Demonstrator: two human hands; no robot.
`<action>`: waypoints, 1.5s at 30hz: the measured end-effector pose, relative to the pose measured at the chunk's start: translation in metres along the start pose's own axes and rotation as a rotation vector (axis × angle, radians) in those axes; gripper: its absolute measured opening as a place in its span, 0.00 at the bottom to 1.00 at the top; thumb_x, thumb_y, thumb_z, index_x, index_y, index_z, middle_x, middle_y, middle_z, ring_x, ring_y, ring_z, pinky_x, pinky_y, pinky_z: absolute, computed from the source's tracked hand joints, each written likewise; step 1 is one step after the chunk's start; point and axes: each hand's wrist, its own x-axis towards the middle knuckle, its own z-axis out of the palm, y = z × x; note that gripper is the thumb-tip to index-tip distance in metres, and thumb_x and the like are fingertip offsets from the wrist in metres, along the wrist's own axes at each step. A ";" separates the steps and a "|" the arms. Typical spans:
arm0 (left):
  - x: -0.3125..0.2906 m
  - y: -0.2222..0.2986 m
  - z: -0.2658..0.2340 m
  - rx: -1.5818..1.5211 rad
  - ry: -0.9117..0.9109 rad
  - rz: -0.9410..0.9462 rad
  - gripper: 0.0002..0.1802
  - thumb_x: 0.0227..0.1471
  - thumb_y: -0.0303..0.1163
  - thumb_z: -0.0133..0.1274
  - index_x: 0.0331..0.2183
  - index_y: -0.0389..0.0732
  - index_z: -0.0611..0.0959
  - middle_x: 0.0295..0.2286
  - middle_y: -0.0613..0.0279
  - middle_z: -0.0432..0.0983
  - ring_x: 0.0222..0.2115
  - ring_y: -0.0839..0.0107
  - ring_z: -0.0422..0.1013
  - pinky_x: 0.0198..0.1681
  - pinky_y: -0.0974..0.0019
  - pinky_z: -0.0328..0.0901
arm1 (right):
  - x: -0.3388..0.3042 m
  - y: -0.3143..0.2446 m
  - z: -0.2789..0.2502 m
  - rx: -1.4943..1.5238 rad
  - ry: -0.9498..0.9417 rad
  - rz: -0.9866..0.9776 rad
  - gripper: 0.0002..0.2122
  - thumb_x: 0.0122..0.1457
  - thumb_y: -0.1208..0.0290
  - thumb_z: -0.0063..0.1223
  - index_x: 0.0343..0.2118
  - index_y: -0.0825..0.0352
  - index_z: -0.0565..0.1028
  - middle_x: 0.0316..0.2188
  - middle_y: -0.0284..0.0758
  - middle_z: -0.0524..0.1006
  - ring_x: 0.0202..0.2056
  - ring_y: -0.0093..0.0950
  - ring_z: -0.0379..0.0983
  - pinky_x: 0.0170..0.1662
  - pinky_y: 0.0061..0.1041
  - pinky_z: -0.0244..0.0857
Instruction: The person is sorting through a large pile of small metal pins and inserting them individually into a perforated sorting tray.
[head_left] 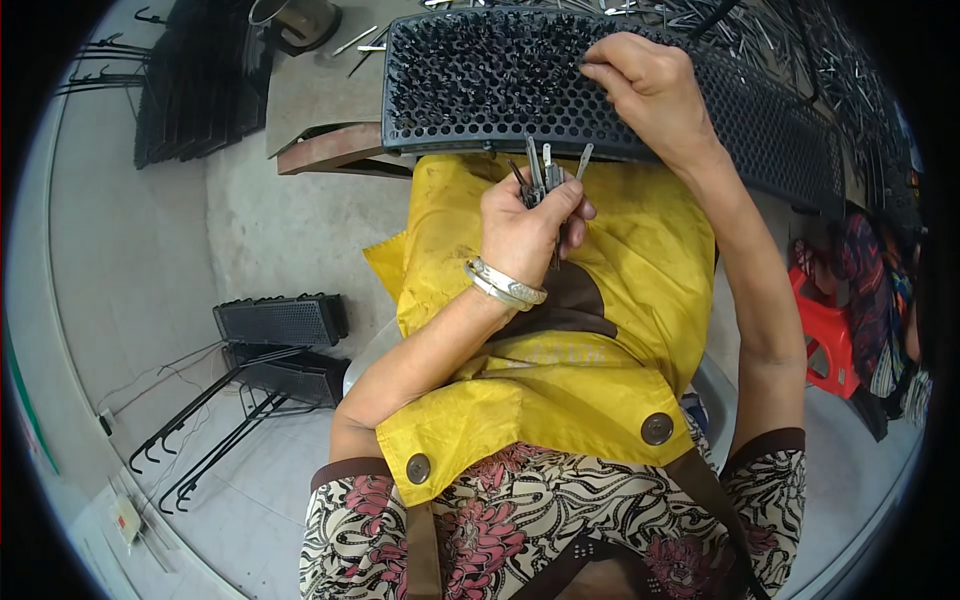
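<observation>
A bunch of thin, flat metal strips, some with a small hole at the tip, stands up out of my left hand, whose fingers are wrapped round it above my lap. Beyond it lies a long black perforated rack. Many dark upright pieces fill the holes of its left and middle part. Over the rack, my right hand is closed in a pinch, thumb against forefinger, at the edge of the filled part. What it pinches is too small and dark to make out.
A brown wooden support lies under the rack's left end. Loose metal strips are heaped behind it, near a metal cup. Black racks with hooked rods stand at the left. A red stool and another person's patterned clothing are at right.
</observation>
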 end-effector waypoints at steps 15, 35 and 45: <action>0.000 0.000 0.001 0.014 -0.015 -0.020 0.04 0.48 0.25 0.48 0.24 0.35 0.73 0.17 0.60 0.72 0.11 0.78 0.63 0.11 0.78 0.55 | -0.009 0.003 0.007 -0.100 -0.027 -0.064 0.05 0.45 0.81 0.52 0.27 0.72 0.73 0.25 0.40 0.73 0.27 0.35 0.72 0.29 0.26 0.66; 0.003 0.006 0.001 -0.114 -0.103 -0.036 0.04 0.47 0.27 0.51 0.26 0.36 0.74 0.18 0.60 0.72 0.12 0.77 0.65 0.12 0.78 0.56 | -0.043 -0.048 -0.010 0.718 0.070 0.828 0.07 0.50 0.80 0.53 0.33 0.73 0.74 0.18 0.31 0.73 0.17 0.13 0.65 0.19 0.10 0.58; 0.003 0.001 0.001 -0.104 -0.080 -0.086 0.05 0.48 0.26 0.51 0.26 0.35 0.74 0.17 0.60 0.72 0.12 0.77 0.65 0.12 0.78 0.57 | -0.028 -0.022 0.011 0.235 0.398 0.478 0.07 0.50 0.80 0.54 0.33 0.71 0.75 0.22 0.31 0.75 0.21 0.12 0.68 0.24 0.09 0.61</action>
